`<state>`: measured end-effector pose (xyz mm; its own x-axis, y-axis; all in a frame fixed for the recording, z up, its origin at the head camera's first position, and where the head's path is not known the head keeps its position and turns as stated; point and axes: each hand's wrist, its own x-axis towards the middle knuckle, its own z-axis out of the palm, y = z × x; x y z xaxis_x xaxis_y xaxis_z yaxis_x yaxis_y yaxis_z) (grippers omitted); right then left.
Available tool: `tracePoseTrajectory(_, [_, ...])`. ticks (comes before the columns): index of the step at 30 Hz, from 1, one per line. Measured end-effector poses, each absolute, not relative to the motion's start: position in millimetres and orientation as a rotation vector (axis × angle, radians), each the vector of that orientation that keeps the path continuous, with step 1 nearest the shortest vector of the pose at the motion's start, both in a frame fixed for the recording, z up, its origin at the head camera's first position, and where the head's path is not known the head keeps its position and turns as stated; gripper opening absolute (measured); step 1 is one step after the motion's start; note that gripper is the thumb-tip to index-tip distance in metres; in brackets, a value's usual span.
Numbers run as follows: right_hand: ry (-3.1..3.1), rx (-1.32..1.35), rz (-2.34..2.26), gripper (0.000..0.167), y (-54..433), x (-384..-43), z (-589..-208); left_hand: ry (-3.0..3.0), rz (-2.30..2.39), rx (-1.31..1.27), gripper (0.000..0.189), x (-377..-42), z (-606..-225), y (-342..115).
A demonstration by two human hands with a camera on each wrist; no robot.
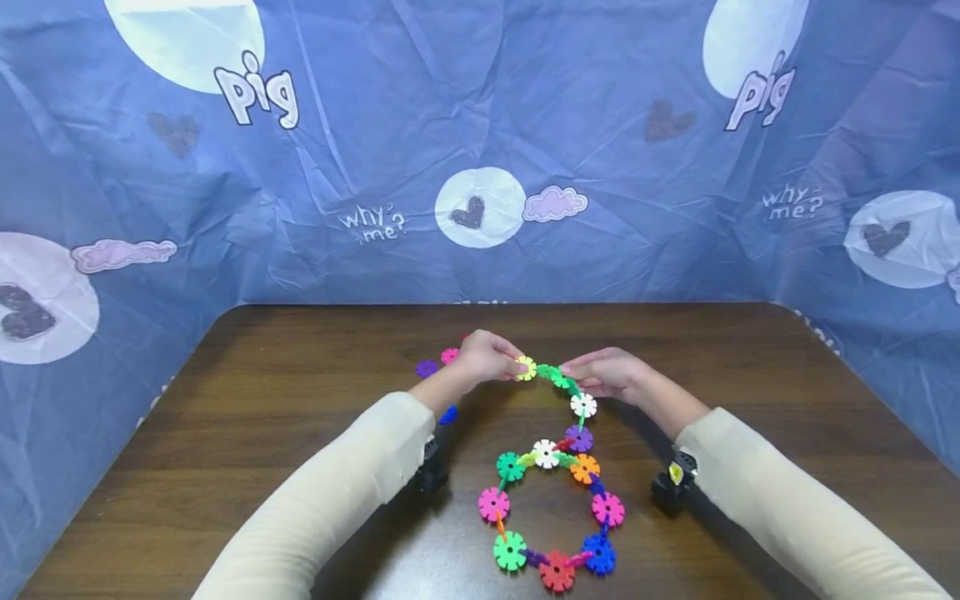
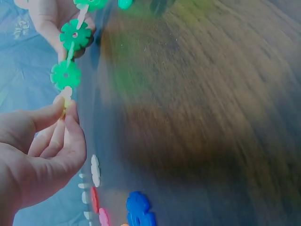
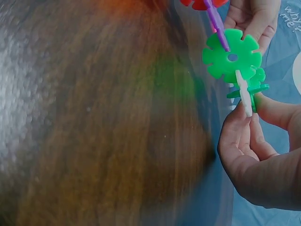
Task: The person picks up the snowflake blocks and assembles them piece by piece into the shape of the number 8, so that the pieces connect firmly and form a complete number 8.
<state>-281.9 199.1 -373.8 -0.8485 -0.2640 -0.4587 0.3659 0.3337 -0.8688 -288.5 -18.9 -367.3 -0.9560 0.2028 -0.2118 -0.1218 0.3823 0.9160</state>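
Observation:
Interlocking plastic snowflake discs form a chain that rises from a closed ring on the table. My left hand [image 1: 487,357] pinches a yellow disc [image 1: 527,368] at the chain's far end, seen edge-on between thumb and fingers in the left wrist view. Green discs [image 2: 66,75] run from there to my right hand [image 1: 611,372], whose thumb and fingertips pinch the chain by a green disc [image 3: 256,87]. Below it hang a white disc [image 1: 583,406] and a purple disc [image 1: 579,438]. The multicoloured ring, with a red disc [image 1: 557,572] nearest me, lies flat.
Loose discs lie left of my left hand: a purple one [image 1: 426,368], a pink one [image 1: 450,356] and a blue one [image 1: 448,414]. Behind the brown wooden table [image 1: 262,467] hangs a blue printed cloth [image 1: 360,150]. Dark cameras sit at both wrists.

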Motion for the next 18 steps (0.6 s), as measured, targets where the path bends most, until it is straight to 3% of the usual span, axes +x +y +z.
tracePoseTrajectory(9, [2.131,0.137,-1.539,0.038,196,-281,-378,2.41,1.555,0.097,0.02,-288,-372,-8])
tracePoseTrajectory(18, [2.171,0.209,-1.54,0.04,189,-283,-377,2.399,1.56,-0.05,0.02,-289,-373,3])
